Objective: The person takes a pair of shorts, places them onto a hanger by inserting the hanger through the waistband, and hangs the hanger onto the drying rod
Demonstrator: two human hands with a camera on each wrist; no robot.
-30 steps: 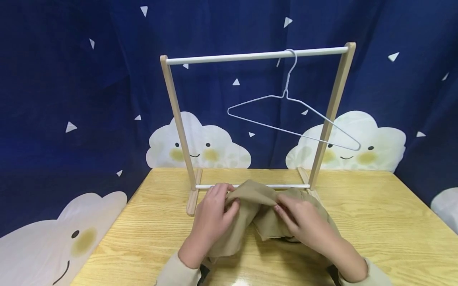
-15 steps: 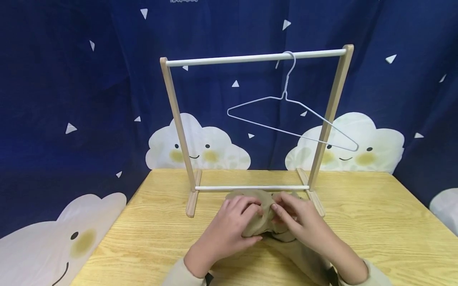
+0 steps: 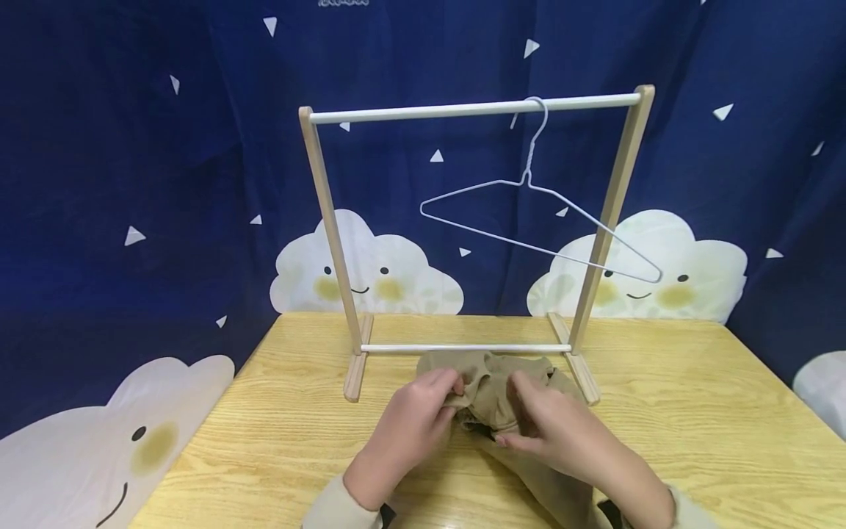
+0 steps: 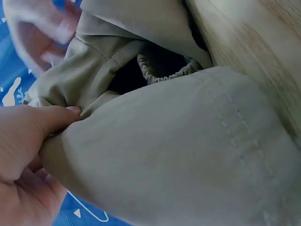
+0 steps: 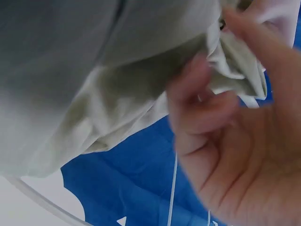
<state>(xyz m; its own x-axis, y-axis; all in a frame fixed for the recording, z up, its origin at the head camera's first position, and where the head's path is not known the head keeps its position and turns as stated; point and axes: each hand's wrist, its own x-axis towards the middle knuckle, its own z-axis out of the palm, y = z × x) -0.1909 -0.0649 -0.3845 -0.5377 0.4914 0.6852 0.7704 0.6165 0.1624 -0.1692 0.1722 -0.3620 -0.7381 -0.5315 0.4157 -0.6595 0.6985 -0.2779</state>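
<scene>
A crumpled khaki garment (image 3: 492,400) lies bunched on the table between my two hands. My left hand (image 3: 413,422) pinches a fold of it; in the left wrist view the thumb (image 4: 61,115) presses on the cloth with the fingers beneath. That view also shows a gathered elastic edge (image 4: 171,75) around a dark opening, and stitching on the nearer panel. My right hand (image 3: 568,433) is at the right side of the bundle, its thumb spread apart from the index finger. Motion blurs this hand (image 5: 225,127) in the right wrist view, loosely curled fingers against the cloth.
Behind the garment stands a wooden rack with a white top bar (image 3: 423,112) and a lower bar (image 3: 463,347). One white wire hanger (image 3: 531,150) hangs toward the right of the top bar. A blue curtain (image 3: 165,176) with clouds borders the wooden table (image 3: 251,441).
The garment has been bunched lower and more compactly, uncovering the rack's lower bar. My left hand first moved right, then slightly back left. My right thumb has come away from the index finger.
</scene>
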